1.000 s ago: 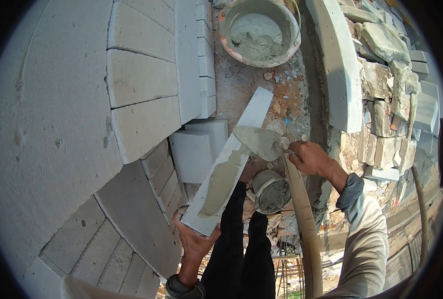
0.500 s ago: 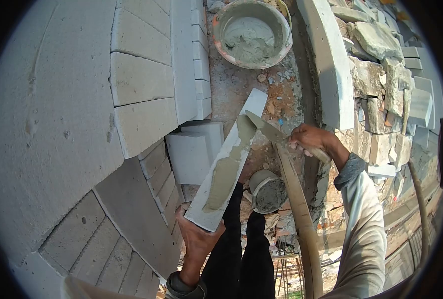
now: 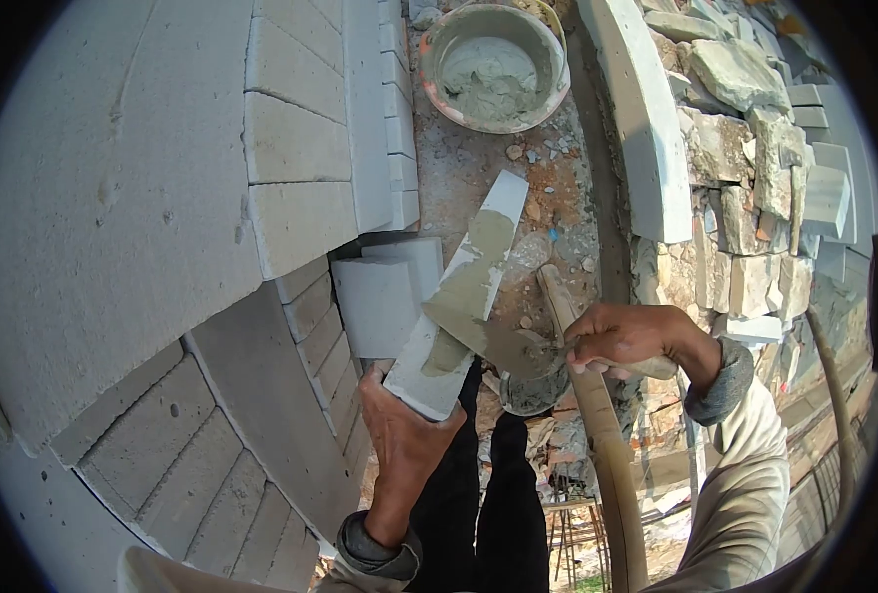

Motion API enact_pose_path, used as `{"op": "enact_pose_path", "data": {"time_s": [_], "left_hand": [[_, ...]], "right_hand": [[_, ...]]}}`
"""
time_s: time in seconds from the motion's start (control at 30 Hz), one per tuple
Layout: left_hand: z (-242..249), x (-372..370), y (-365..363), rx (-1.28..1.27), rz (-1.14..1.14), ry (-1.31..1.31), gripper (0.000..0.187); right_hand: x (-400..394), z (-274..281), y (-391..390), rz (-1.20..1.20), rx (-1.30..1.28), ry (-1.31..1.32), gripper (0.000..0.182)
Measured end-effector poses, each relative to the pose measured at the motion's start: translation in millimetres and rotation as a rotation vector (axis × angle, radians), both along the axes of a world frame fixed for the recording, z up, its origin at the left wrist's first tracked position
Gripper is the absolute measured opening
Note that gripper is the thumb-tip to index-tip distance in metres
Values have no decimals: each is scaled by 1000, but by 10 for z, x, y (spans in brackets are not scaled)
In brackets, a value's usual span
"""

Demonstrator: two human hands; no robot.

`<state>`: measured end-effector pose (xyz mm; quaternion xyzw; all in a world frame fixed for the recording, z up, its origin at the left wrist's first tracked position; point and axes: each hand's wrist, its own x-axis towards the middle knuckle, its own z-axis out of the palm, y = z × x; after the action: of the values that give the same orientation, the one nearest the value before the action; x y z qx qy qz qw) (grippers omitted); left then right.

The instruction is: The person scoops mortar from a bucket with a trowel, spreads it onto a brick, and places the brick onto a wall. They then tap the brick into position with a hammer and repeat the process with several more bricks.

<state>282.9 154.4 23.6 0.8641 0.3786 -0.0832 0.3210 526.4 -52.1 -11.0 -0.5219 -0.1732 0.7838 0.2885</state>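
Observation:
My left hand [image 3: 406, 435] is closed around the near end of a long, light-grey block [image 3: 426, 387], which slants away from me. Wet grey mortar [image 3: 492, 231] coats much of its upper face. In my right hand [image 3: 622, 339] is the wooden handle of a trowel [image 3: 508, 348], whose mortar-smeared blade lies across the near half of the block. The blade hides part of the mortar beneath it. Below the trowel, partly covered by it, a small bucket of mortar [image 3: 535, 394] stands by my feet.
A large bucket [image 3: 446, 103] holding mortar stands ahead. Stacked pale blocks [image 3: 299, 138] rise on the left, with loose blocks [image 3: 374, 304] below. A wooden pole [image 3: 597, 425] leans near my right arm. On the right are a low block wall [image 3: 647, 119] and rubble stones [image 3: 731, 74].
The trowel has moved along the block from its far part toward my left hand. Mortar now covers more of the far half. My right hand is lower in view.

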Motion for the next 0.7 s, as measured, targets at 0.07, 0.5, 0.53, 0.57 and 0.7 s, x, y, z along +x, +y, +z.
{"op": "enact_pose_path", "data": {"time_s": [0.07,0.5,0.53,0.57,0.7], "left_hand": [[12,58,-11,23,-26,-1,94],[60,171,169,-26,-8,25,104],[69,166,194,-35,0,33,103],[73,161,213,-41,10,40,103],[23,86,257,-36,42,42,100]], "right_hand": [[-102,172,-5,46,100,-17,28],[-445,190,-131,66,295,-372,24],[-413,173,-245,104,287,-411,24],[-380,161,-344,142,281,-451,24],[-313,240,-451,20,348,-635,23]]}}
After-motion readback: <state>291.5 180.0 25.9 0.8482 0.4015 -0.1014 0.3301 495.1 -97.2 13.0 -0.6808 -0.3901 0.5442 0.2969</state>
